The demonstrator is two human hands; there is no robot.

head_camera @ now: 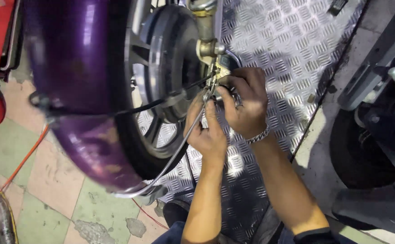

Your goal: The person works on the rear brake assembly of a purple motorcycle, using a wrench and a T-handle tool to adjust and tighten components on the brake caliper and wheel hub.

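Here, both forearms reach up from the near edge of the ribbed silver metal floor plate [292,40]. The left hand [208,133] pinches a thin grey steel cable [179,149] that curves down past the black tyre. Just beyond, the right hand [245,101], wearing a silver chain bracelet [257,135], closes its fingers [227,97] on a small metal fitting at the wheel hub [172,58]. Farther left hangs the glossy purple mudguard [75,68].

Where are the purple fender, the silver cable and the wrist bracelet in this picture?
purple fender [73,68], head view, on its glossy side above the tyre.
silver cable [179,147], head view, on the middle of its curve below the left hand.
bracelet [257,135], head view, on the chain links at the right wrist.
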